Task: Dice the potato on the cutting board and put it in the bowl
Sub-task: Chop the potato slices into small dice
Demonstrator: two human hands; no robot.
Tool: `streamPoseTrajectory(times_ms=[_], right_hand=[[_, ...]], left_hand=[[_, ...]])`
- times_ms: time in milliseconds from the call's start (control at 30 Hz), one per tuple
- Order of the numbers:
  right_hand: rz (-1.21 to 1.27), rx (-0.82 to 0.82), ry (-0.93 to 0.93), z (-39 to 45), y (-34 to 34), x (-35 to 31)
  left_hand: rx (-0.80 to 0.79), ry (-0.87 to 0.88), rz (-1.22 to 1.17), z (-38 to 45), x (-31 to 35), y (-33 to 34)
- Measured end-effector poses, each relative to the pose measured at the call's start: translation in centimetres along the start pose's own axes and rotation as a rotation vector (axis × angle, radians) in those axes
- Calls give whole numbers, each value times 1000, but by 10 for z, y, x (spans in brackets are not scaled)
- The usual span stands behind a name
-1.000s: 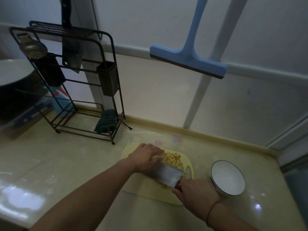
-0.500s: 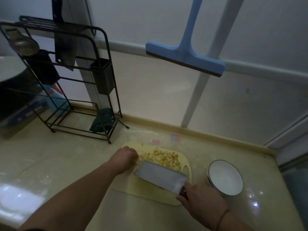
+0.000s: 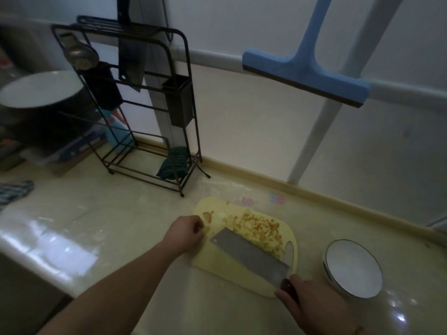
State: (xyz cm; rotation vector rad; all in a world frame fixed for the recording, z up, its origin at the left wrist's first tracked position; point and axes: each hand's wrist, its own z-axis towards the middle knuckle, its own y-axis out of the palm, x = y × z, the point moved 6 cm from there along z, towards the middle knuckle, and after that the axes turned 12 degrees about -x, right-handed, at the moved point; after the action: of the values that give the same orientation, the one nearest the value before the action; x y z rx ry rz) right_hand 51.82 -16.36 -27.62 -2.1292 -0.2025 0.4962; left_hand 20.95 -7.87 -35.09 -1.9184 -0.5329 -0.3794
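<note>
A pale yellow cutting board (image 3: pixel 217 267) lies on the counter. A heap of diced potato (image 3: pixel 258 229) covers its far right part, and a few loose pieces lie near its far left corner. My right hand (image 3: pixel 312 308) grips the dark handle of a cleaver (image 3: pixel 249 255), whose flat blade lies tilted over the board beside the heap. My left hand (image 3: pixel 186 232) sits at the board's left edge, fingers curled on a small potato piece. A white bowl (image 3: pixel 353 269) with a dark rim stands to the right of the board, nothing in it.
A black wire rack (image 3: pixel 145 112) with a hanging cleaver, a strainer and a green cloth stands at the back left. A blue squeegee (image 3: pixel 304 71) hangs on the wall. A dark pot with a white lid (image 3: pixel 36 93) is far left. The counter's front edge runs at lower left.
My left hand drew back from the heap to the board's left edge. The cleaver swung off the dice and now lies flatter, its blade spread across the board.
</note>
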Motion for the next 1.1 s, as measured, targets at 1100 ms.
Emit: streamPoseTrajectory(times_ms=[1100], right_hand=[[756,-128,-132,59,58,-51]], left_hand=[[430,40,-35,-81,27,56]])
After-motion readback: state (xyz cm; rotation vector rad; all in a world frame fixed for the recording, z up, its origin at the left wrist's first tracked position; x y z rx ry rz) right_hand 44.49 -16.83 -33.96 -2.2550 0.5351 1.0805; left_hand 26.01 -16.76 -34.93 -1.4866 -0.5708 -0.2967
